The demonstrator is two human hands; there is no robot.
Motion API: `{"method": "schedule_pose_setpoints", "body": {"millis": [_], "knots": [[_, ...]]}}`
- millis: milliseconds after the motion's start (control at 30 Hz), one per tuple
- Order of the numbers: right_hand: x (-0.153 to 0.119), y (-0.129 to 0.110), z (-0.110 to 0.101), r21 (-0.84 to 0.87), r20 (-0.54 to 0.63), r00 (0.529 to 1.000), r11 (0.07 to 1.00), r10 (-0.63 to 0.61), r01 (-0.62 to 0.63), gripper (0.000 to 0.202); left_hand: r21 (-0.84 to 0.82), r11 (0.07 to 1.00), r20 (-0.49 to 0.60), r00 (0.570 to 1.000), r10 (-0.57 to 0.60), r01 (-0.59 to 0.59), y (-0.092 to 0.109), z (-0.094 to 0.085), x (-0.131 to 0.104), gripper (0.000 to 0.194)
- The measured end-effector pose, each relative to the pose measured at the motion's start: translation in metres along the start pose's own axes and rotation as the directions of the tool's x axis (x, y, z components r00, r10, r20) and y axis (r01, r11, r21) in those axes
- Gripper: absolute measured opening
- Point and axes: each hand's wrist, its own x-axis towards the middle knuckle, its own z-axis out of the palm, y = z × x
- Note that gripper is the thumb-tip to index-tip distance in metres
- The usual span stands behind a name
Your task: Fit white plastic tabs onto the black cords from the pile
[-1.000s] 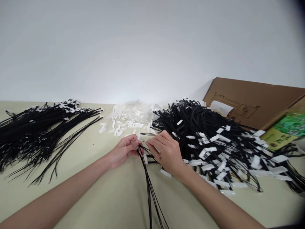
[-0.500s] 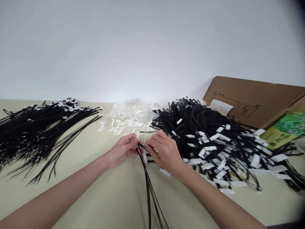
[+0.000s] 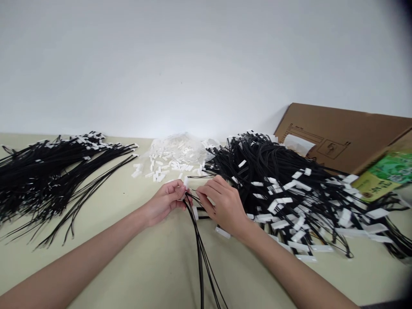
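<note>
A small white clip [image 3: 186,182] and thin black cords [image 3: 201,249] sit pinched between both hands at mid-worktop [image 3: 128,257]: left hand [image 3: 165,202] and right hand [image 3: 223,205] fingertips together, forearms angled inward. Pose has barely changed since earlier.

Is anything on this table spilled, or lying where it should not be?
Yes. Small white clips have spilled from the clear bag onto the table, scattered loose. The black cords on the right lie in a tangled heap.
</note>
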Motion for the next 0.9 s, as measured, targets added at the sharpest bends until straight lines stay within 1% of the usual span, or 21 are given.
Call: {"method": "schedule_pose_setpoints", "body": {"millis": [167,300,433,533,667,800,867,900], "knots": [[0.000,-0.001,-0.002,0.019,-0.020,1.000,1.000,0.016,-0.015,0.016,-0.025,1.000,-0.038,0.999,-0.010,0.009,0.001,0.000,0.001,0.020],[-0.001,0.000,-0.001,0.037,-0.061,0.998,0.999,0.018,-0.015,0.017,-0.036,0.999,-0.058,0.998,-0.017,0.015,0.000,-0.001,0.002,0.018],[-0.001,0.003,-0.001,0.077,-0.157,0.987,0.997,0.044,-0.032,0.015,-0.043,0.999,-0.073,0.997,-0.022,0.019,-0.001,-0.001,0.003,0.018],[0.001,0.007,-0.007,0.078,-0.250,0.965,0.995,0.079,-0.061,0.013,-0.057,0.998,-0.096,0.995,-0.030,0.024,0.000,-0.001,0.003,0.019],[0.008,0.014,-0.023,-0.001,-0.382,0.915,0.991,0.126,-0.137,0.012,-0.053,0.999,-0.124,0.992,-0.017,0.010,0.000,-0.001,0.003,0.019],[0.013,0.025,-0.040,-0.107,-0.560,0.812,0.958,0.164,-0.268,0.012,-0.042,0.999,-0.150,0.989,0.002,-0.008,0.000,-0.001,0.003,0.020],[0.013,0.031,-0.045,-0.140,-0.620,0.767,0.938,0.167,-0.317,0.011,-0.040,0.999,-0.170,0.985,0.009,-0.016,-0.001,-0.002,0.003,0.022],[0.013,0.033,-0.047,-0.154,-0.637,0.753,0.929,0.167,-0.336,0.012,-0.039,0.999,-0.182,0.983,0.013,-0.020,-0.001,-0.002,0.003,0.023]]}}
